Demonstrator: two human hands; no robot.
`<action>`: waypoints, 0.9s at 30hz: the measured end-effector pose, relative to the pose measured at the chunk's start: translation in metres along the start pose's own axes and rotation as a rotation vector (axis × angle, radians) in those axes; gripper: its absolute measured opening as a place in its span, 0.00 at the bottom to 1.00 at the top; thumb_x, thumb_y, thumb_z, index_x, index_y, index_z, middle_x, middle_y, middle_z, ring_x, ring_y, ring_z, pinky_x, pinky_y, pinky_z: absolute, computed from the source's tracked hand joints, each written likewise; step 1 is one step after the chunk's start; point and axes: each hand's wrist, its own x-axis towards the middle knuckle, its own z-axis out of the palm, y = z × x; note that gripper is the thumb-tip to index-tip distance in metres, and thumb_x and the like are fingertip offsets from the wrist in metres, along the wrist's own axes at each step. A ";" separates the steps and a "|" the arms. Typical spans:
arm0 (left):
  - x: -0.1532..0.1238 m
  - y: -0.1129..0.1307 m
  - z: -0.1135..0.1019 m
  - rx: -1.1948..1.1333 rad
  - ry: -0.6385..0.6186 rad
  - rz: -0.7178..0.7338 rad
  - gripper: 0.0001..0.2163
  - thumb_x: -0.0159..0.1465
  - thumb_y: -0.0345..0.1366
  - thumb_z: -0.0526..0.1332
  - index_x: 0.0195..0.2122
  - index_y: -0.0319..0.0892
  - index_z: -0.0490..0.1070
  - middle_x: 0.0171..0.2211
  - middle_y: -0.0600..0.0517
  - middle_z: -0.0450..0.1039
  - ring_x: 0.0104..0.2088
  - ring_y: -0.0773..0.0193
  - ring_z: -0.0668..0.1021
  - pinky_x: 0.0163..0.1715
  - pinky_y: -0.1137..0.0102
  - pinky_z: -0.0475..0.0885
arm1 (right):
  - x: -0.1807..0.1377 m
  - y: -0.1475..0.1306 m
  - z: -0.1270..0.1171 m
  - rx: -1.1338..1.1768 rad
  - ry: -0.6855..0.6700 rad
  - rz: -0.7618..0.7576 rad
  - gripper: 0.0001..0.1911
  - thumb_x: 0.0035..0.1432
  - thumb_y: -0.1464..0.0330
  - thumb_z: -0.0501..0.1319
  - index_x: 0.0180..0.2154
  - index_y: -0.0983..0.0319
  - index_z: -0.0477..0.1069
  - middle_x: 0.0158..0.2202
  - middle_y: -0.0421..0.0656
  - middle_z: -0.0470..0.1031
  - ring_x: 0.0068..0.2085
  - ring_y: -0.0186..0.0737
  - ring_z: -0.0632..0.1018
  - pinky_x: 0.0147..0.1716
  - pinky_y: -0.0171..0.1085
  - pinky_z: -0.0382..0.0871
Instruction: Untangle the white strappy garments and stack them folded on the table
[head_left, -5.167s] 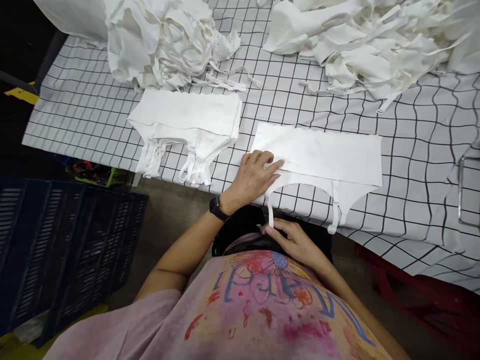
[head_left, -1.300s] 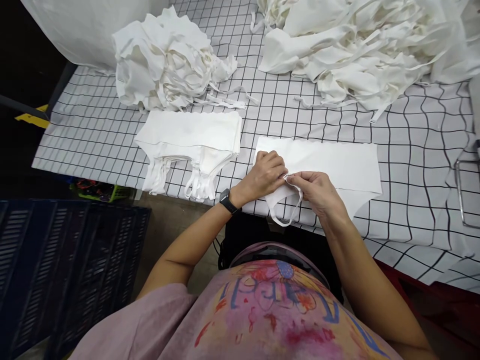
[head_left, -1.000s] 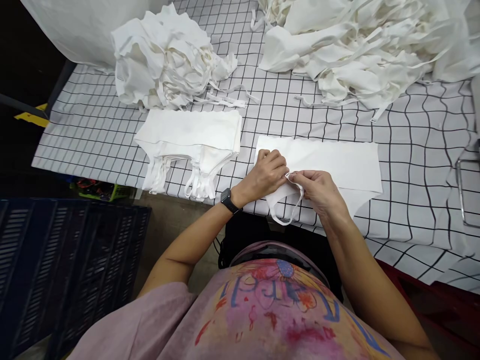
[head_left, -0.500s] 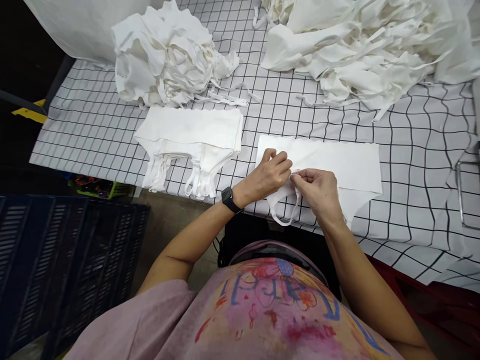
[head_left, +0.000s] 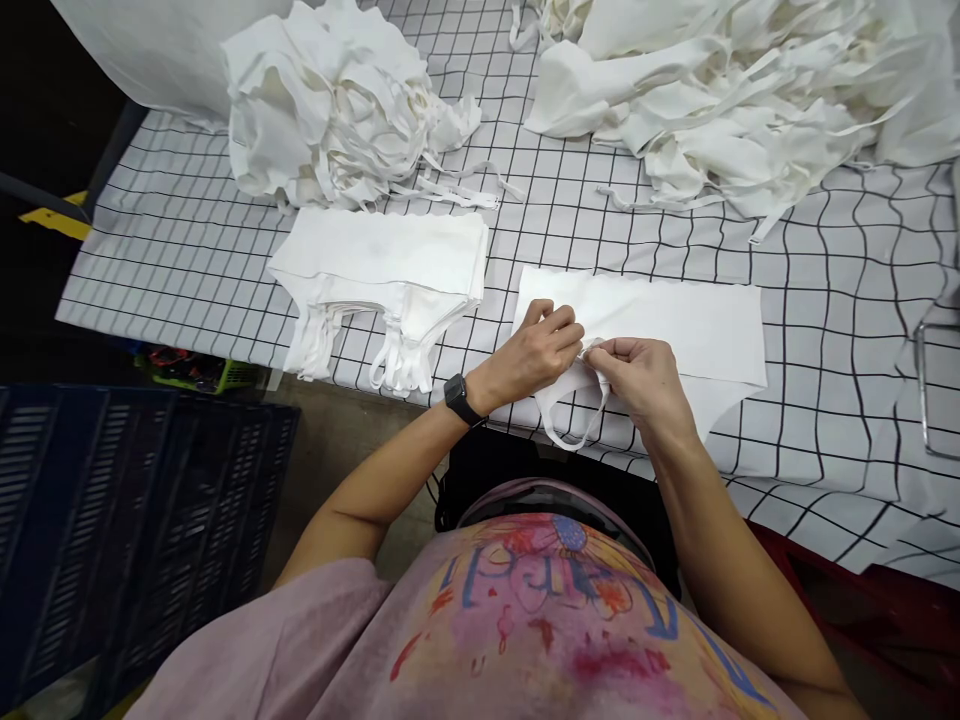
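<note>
A white strappy bra top (head_left: 690, 320) lies flat on the checked cloth in front of me, its long band edge facing away. One shoulder strap (head_left: 559, 440) loops down over the table's front edge. My left hand (head_left: 536, 350), with a black watch at the wrist, rests on the garment with curled fingers pinching at the strap's upper end. Thumb and fingertips of my right hand (head_left: 637, 375) pinch the strap close beside the left fingertips. The exact spot between the fingertips is mostly hidden. To the left lies a neat stack of folded white bra tops (head_left: 390, 250), straps toward me.
Loose white garments form a heap (head_left: 322, 110) at the back left and a larger heap (head_left: 720, 100) at the back right. A checked tablecloth (head_left: 825, 400) covers the table. Dark blue crates (head_left: 135, 520) stand at lower left, and a metal wire frame (head_left: 924, 390) is at the right edge.
My right hand has shifted very slightly, and the strap loop has moved a little with it. The left hand stays almost in place.
</note>
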 end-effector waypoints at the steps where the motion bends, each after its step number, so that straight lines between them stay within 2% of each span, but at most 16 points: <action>1: 0.000 0.000 -0.001 0.004 -0.002 0.007 0.14 0.73 0.23 0.52 0.31 0.41 0.68 0.34 0.51 0.73 0.43 0.60 0.72 0.50 0.59 0.65 | 0.000 0.000 0.000 -0.013 -0.005 -0.011 0.09 0.48 0.64 0.64 0.22 0.64 0.73 0.17 0.35 0.60 0.22 0.29 0.57 0.20 0.33 0.49; 5: 0.002 0.000 -0.004 0.023 -0.014 0.028 0.14 0.73 0.23 0.52 0.31 0.40 0.68 0.34 0.51 0.73 0.43 0.60 0.72 0.50 0.60 0.65 | 0.002 -0.001 -0.003 -0.032 0.003 -0.031 0.09 0.48 0.65 0.64 0.22 0.63 0.72 0.17 0.35 0.60 0.22 0.29 0.58 0.20 0.33 0.50; 10: 0.001 0.003 -0.005 -0.015 -0.054 -0.023 0.15 0.73 0.23 0.51 0.30 0.41 0.70 0.34 0.50 0.74 0.43 0.59 0.72 0.51 0.57 0.64 | 0.001 -0.002 -0.006 0.005 0.066 -0.024 0.10 0.49 0.64 0.66 0.23 0.64 0.74 0.18 0.36 0.61 0.22 0.29 0.58 0.20 0.33 0.49; 18: -0.002 0.008 0.001 -0.060 -0.029 -0.137 0.13 0.73 0.25 0.53 0.32 0.40 0.72 0.34 0.49 0.75 0.43 0.58 0.73 0.47 0.57 0.62 | -0.019 -0.001 0.013 0.294 0.111 0.079 0.11 0.50 0.63 0.68 0.24 0.64 0.74 0.18 0.35 0.63 0.19 0.27 0.57 0.18 0.33 0.50; 23: -0.004 0.010 0.003 -0.031 0.000 -0.153 0.13 0.73 0.26 0.54 0.32 0.40 0.72 0.34 0.49 0.75 0.42 0.58 0.73 0.47 0.57 0.60 | -0.022 0.004 0.016 0.234 0.079 0.031 0.12 0.54 0.62 0.67 0.26 0.64 0.75 0.21 0.40 0.74 0.17 0.29 0.63 0.18 0.33 0.56; 27: -0.004 0.011 0.003 -0.005 0.013 -0.142 0.13 0.72 0.26 0.54 0.31 0.40 0.71 0.34 0.49 0.75 0.41 0.58 0.73 0.46 0.58 0.61 | -0.024 0.009 0.013 0.164 0.024 -0.007 0.14 0.57 0.59 0.66 0.29 0.64 0.78 0.17 0.38 0.71 0.17 0.31 0.65 0.20 0.33 0.58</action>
